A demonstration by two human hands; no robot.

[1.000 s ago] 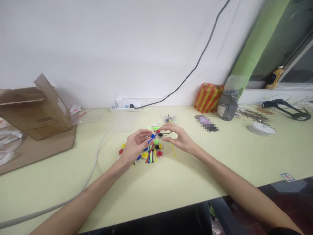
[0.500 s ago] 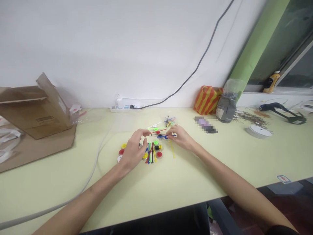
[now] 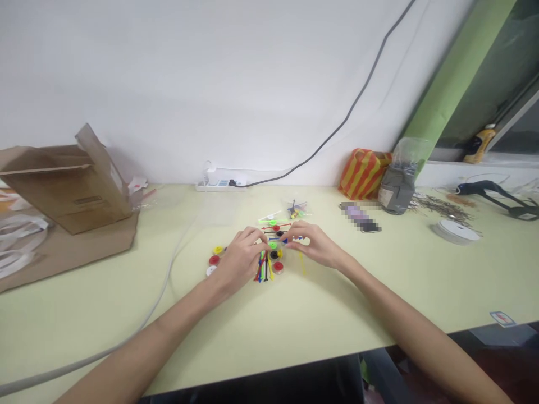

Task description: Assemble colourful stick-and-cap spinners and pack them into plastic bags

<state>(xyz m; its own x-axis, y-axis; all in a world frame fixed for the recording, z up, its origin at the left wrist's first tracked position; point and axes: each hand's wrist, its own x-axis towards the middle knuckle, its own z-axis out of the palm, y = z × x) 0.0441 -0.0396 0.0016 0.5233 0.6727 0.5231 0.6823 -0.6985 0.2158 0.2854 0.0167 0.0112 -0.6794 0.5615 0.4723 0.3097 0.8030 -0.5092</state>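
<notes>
Moved: both hands have dropped lower over the parts, and a thin blue plastic stick now lies flat.
Left hand: curled, just above a bundle of thin coloured plastic sticks; any grip is hidden.
Right hand: apart from the left, fingertips just beside the blue stick; cannot tell if touching.
Parts: round red, yellow and black plastic discs lie around the bundle, mid-frame, on a pale yellow-green tabletop.
Beyond: a clear plastic bag of small pieces sits just above them.
</notes>
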